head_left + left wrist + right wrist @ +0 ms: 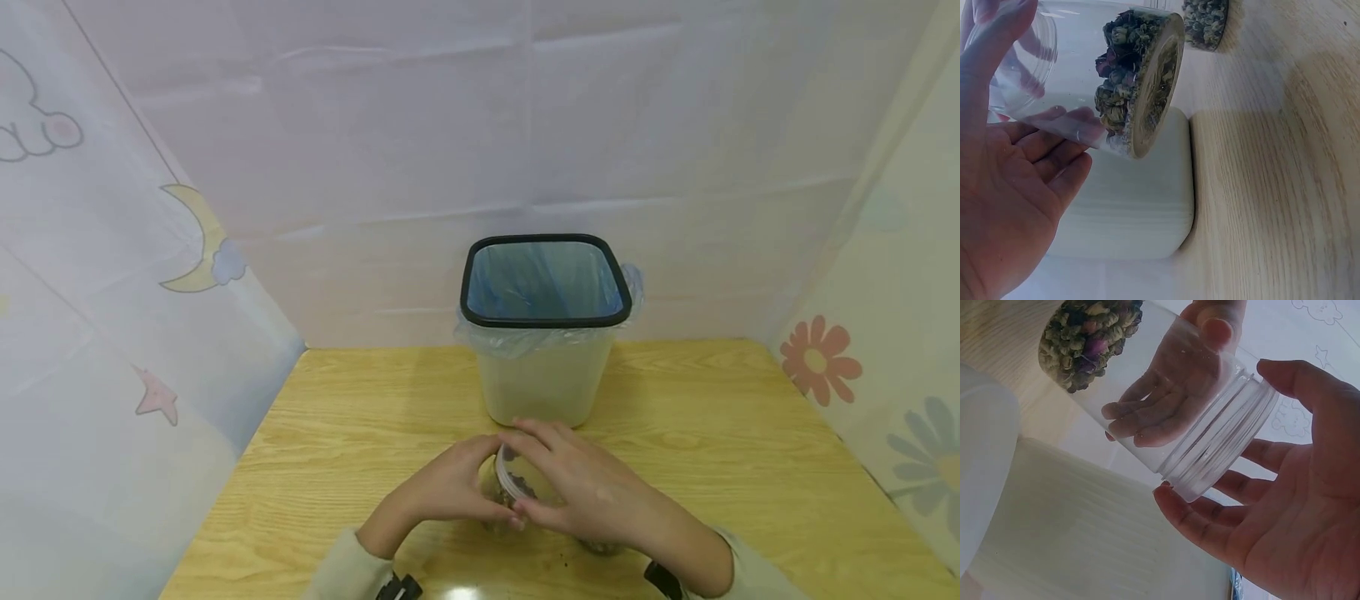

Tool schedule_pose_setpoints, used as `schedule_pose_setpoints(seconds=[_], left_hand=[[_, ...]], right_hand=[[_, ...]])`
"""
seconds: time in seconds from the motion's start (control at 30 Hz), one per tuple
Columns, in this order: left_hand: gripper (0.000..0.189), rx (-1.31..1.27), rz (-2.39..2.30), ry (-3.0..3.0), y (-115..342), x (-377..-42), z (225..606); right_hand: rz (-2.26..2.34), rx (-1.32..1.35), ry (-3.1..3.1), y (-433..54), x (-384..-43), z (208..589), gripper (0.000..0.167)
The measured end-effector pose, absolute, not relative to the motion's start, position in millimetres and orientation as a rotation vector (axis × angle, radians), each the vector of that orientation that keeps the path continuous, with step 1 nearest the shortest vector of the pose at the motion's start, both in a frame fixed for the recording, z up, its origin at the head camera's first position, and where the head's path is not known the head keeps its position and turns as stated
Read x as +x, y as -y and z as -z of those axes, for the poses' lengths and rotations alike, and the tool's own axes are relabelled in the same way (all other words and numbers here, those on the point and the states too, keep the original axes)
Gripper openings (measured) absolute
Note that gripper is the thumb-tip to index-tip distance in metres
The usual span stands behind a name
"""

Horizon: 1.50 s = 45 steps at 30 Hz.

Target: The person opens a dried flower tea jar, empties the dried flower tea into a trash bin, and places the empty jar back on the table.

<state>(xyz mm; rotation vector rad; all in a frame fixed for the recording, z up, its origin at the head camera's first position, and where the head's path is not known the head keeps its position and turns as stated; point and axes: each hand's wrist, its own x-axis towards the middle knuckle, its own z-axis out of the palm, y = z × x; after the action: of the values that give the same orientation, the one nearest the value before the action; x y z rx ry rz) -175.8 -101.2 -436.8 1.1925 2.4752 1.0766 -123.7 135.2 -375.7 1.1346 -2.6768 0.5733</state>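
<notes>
A clear jar leans at a tilt between my two hands, part-filled with dried flower buds, a purplish one among them. My left hand holds the jar's body from the left, thumb on one side and fingers on the other. Around the clear lid at the jar's mouth, the thumb and fingers of my right hand grip the edge. From the head view, my hands hide much of the jar.
A second jar of dried buds stands on the wooden table, mostly hidden under my right hand in the head view. Just beyond my hands is a pale bin with a black rim and a bluish bag liner. Patterned sheets surround the table.
</notes>
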Motion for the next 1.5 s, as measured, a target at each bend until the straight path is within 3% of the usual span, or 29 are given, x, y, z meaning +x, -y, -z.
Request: schedule_pose_setpoints(seconds=[0.27,0.47,0.9,1.5], left_hand=[[0.098,1.175,-1.07,-2.5,101,-175,434],[0.098,1.115,-1.046,-2.601,98,-174,434],[0.096,0.99,-0.956,-2.824,87,-164,430],[0.104,1.1,-0.97,-2.693,96,-166,432]], right_hand=[[-0.593,1.177,2.669,-138,-123,376,0.079],[-0.625,1.052,2.691,-138,-124,375,0.088],[-0.644,0.825,2.798,-133,-127,378,0.082],[-0.583,1.017,2.718,-133,-122,375,0.07]])
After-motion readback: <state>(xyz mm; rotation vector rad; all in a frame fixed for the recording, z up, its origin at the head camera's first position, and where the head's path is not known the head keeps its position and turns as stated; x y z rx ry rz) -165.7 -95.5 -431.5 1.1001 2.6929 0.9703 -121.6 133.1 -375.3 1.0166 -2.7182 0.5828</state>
